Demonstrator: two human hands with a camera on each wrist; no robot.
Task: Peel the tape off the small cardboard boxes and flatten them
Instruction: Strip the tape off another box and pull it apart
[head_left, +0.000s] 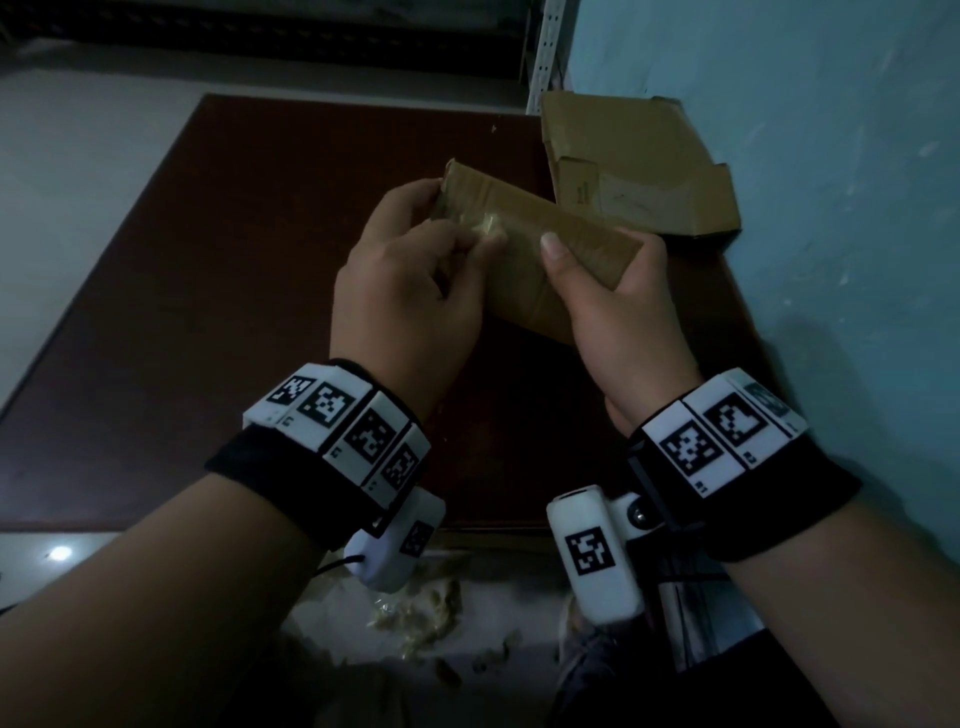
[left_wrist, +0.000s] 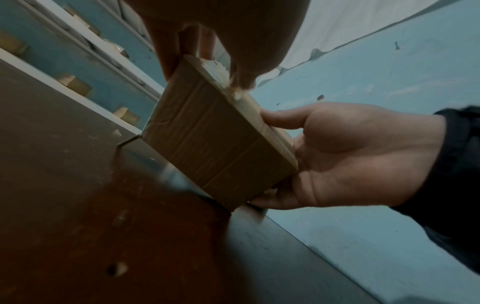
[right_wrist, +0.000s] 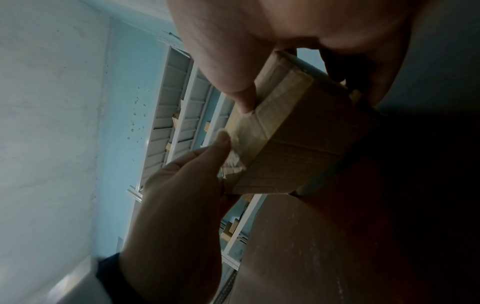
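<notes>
Box (head_left: 540, 249) held above the table (head_left: 208, 312), between both hands. Right hand (head_left: 623, 312) clamps its near end, thumb on top, to brace it. Left hand (head_left: 410, 291) pinches the bunched tape (head_left: 485, 226) at its fingertips, set to pull. Box not yet flattened.

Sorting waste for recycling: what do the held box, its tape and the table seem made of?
Box: brown cardboard, matte, creased at its folds. Tape: probably thin plastic film, pale and glossy, its peeled end crumpled. Table: dark reddish-brown board, smooth and scuffed; wood or laminate, can't tell.
</notes>
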